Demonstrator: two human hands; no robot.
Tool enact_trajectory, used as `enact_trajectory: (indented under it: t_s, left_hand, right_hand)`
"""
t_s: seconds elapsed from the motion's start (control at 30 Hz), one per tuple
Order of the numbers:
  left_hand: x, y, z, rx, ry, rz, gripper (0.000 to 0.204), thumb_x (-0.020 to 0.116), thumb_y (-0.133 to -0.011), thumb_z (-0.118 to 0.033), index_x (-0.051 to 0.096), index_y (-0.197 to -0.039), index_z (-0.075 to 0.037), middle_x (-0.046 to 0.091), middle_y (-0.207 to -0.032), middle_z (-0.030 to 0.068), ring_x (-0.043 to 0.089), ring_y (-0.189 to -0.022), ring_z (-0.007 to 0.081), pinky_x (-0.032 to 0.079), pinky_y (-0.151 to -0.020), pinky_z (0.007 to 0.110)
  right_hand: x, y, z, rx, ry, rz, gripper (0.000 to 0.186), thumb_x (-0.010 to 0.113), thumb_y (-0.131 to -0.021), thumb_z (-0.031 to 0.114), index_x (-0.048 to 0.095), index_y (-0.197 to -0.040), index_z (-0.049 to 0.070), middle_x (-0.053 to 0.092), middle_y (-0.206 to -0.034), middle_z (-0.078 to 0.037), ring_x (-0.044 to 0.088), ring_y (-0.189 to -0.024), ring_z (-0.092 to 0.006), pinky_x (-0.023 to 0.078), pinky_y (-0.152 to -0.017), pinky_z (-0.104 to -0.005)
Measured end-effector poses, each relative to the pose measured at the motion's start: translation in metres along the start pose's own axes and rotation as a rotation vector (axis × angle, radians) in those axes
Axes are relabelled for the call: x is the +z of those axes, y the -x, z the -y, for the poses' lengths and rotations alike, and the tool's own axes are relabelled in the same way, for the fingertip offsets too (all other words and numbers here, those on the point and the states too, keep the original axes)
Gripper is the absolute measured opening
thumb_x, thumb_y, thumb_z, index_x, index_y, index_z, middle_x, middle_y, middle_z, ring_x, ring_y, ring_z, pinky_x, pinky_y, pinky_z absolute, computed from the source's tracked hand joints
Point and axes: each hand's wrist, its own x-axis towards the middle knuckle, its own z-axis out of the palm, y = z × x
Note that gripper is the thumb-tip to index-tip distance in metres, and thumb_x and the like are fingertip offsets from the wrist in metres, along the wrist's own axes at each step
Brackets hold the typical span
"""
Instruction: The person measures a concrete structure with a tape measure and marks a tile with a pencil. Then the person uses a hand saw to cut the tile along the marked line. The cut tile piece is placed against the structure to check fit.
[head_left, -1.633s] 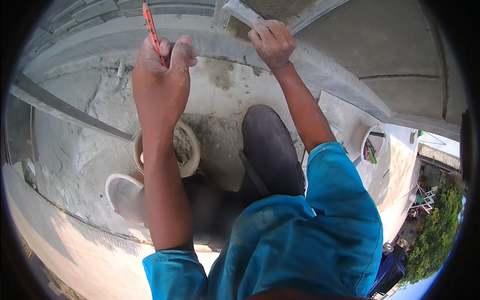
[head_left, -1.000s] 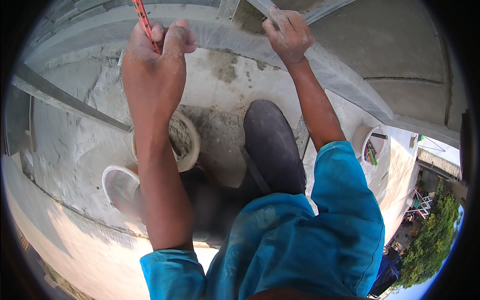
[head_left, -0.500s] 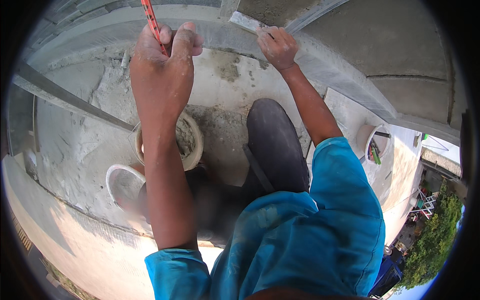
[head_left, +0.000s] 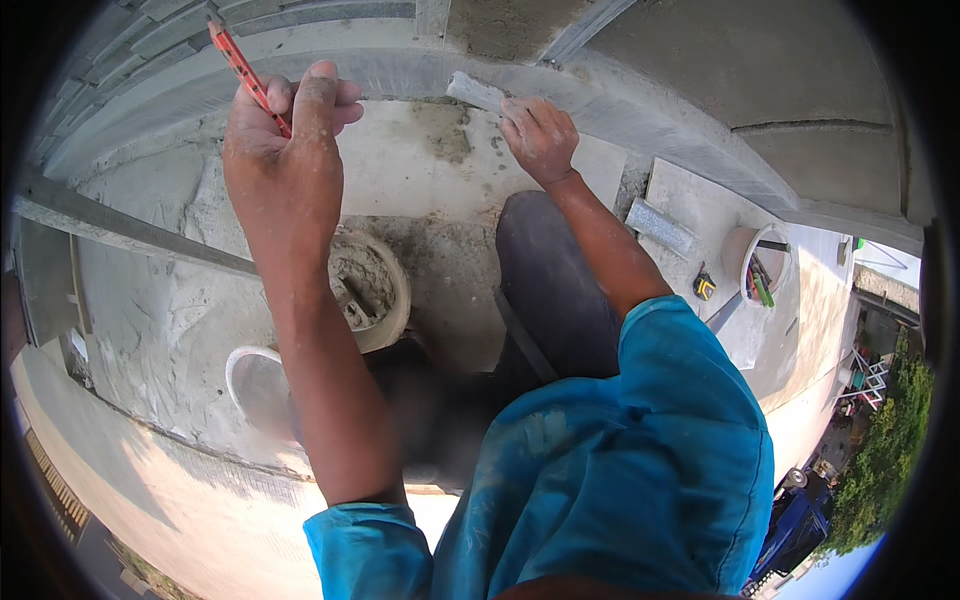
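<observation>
My left hand (head_left: 290,150) is raised at the upper left, its fingers closed round a red pencil (head_left: 243,68) with dark spots. The pencil's tip points up and away from me. At upper middle, my right hand (head_left: 538,140) grips one end of a short, flat grey strip (head_left: 474,92), its far end close to the low grey wall ledge. Beneath my left forearm stands a bucket (head_left: 398,300) with wet grey mortar (head_left: 365,275) and a trowel-like tool partly hidden by the arm. A second, pale bucket (head_left: 238,372) sits nearer to me.
On the right, another grey piece (head_left: 660,228) lies on a pale board, near a yellow-and-black tape measure (head_left: 704,284) and a white bucket (head_left: 738,252) of tools. A long grey bar (head_left: 140,222) crosses the left side. The curved ledge (head_left: 690,160) runs along the far side.
My left hand with the pencil has moved left, and the pencil leans more to the left. My right hand has drawn the grey strip nearer and slightly left, away from the wall panel.
</observation>
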Motion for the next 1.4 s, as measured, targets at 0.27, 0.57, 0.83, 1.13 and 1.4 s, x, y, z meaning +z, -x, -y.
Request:
enact_trajectory:
  t_s: [0.27, 0.57, 0.83, 1.13, 1.4]
  left_hand:
    - [0.017, -0.011, 0.031, -0.133, 0.026, 0.072, 0.027, 0.069, -0.098, -0.019, 0.047, -0.09, -0.006, 0.073, -0.095, 0.0155, 0.073, -0.086, 0.0194, 0.059, -0.078, 0.03]
    - [0.076, -0.014, 0.094, -0.277, -0.077, 0.242, 0.042, 0.08, -0.092, -0.026, 0.05, -0.098, 0.002, 0.066, -0.114, 0.0248, 0.072, -0.106, 0.0323, 0.064, -0.085, 0.038]
    - [0.105, -0.021, 0.125, -0.233, 0.265, 0.006, 0.034, 0.076, -0.093, -0.008, 0.042, -0.092, -0.004, 0.066, -0.097, 0.0184, 0.074, -0.083, 0.0266, 0.066, -0.076, 0.037]
    - [0.107, -0.05, 0.167, -0.494, 0.579, 0.062, 0.031, 0.071, -0.094, -0.001, 0.041, -0.099, -0.006, 0.064, -0.103, 0.0187, 0.073, -0.089, 0.0333, 0.066, -0.084, 0.044]
    - [0.124, -0.074, 0.174, -0.485, 0.646, 0.069, 0.027, 0.067, -0.094, 0.001, 0.042, -0.106, 0.0, 0.059, -0.112, 0.0186, 0.071, -0.094, 0.0353, 0.064, -0.089, 0.047]
  right_hand:
    - [0.012, -0.035, 0.019, 0.124, 0.014, -0.136, 0.025, 0.08, -0.075, 0.006, 0.075, -0.098, 0.013, 0.071, -0.1, 0.0, 0.066, -0.089, -0.0222, 0.047, -0.076, -0.0392]
    - [0.012, -0.01, 0.056, 0.425, -0.201, -0.293, 0.025, 0.08, -0.073, 0.0, 0.073, -0.093, 0.012, 0.07, -0.101, -0.002, 0.063, -0.092, -0.0248, 0.044, -0.084, -0.0372]
    - [0.005, -0.026, 0.07, 0.59, -0.234, -0.218, 0.03, 0.079, -0.082, 0.005, 0.068, -0.109, 0.009, 0.067, -0.11, -0.005, 0.058, -0.1, -0.0227, 0.043, -0.087, -0.0394]
    - [-0.002, -0.046, 0.071, 1.496, -1.3, -0.167, 0.025, 0.064, -0.102, 0.022, 0.057, -0.113, 0.002, 0.068, -0.105, -0.013, 0.066, -0.077, -0.0158, 0.054, -0.065, -0.0299]
    - [0.015, -0.061, 0.059, 1.453, -1.243, -0.211, 0.021, 0.063, -0.098, 0.017, 0.062, -0.11, -0.001, 0.07, -0.096, -0.01, 0.067, -0.077, -0.0139, 0.054, -0.064, -0.0273]
